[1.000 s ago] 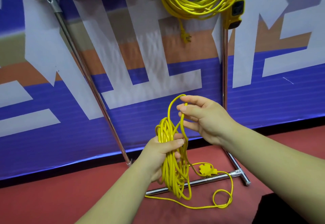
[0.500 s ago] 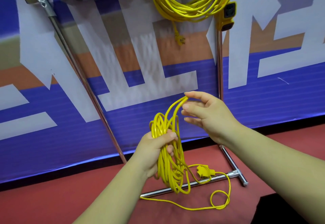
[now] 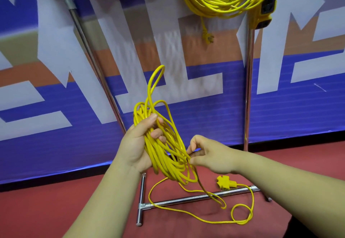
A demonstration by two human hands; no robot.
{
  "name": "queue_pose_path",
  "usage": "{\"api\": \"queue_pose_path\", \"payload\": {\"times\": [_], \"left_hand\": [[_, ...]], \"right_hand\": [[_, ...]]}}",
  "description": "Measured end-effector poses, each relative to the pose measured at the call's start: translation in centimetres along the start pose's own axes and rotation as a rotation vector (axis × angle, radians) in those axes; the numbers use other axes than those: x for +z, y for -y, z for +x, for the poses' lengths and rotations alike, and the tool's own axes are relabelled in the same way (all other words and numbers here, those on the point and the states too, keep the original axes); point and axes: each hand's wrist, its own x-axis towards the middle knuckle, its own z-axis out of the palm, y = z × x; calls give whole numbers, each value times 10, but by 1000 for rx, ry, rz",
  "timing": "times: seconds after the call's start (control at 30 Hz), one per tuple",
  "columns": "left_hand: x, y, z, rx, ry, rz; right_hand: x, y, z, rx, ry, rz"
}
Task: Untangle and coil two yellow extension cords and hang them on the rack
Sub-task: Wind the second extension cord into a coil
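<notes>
The cord (image 3: 162,155) I hold: plain yellow, its plug (image 3: 225,181) the same. The hung coil (image 3: 211,4) at my 1 o'clock: yellow, with a socket block (image 3: 266,11) in yellow with black faces. The rack (image 3: 186,199): bright silver metal. The floor (image 3: 56,209): dull red. The banner (image 3: 280,118): blue-violet with white blocks, and orange and tan bands toward 12 o'clock.

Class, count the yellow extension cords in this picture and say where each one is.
2. One coiled cord hangs from the rack at the top. The other cord is bunched in the left hand, its tail trailing on the floor.
</notes>
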Motion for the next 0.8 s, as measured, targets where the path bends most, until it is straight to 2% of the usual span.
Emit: {"api": "queue_pose_path", "payload": {"times": [0.13,0.2,0.27,0.33,0.43,0.5,0.57,0.63,0.7,0.77,0.8], "left_hand": [[-18,-7,1,-6,56,-86],[-28,-10,2,-9,97,-117],[-33,-14,1,2,56,-115],[-35,-18,2,38,-92,-71],[-52,-17,11,69,-339,-23],[-66,-13,15,61,-406,4],[-78,-8,18,78,-439,103],[-84,-8,21,107,-448,168],[-85,-11,21,100,-406,137],[-81,-13,20,78,-351,54],[-77,-14,18,69,-331,16]], "right_hand": [[15,-12,8,32,83,-28],[24,-13,12,18,80,-4],[29,-12,17,7,49,44],[29,-12,20,32,-43,81],[21,-12,23,111,-314,141],[12,-10,23,197,-477,174],[3,-12,22,276,-547,162],[-4,-17,19,375,-475,71],[-6,-20,13,441,-249,-271],[-6,-16,9,414,-99,-585],[-4,-9,6,376,-47,-650]]}}
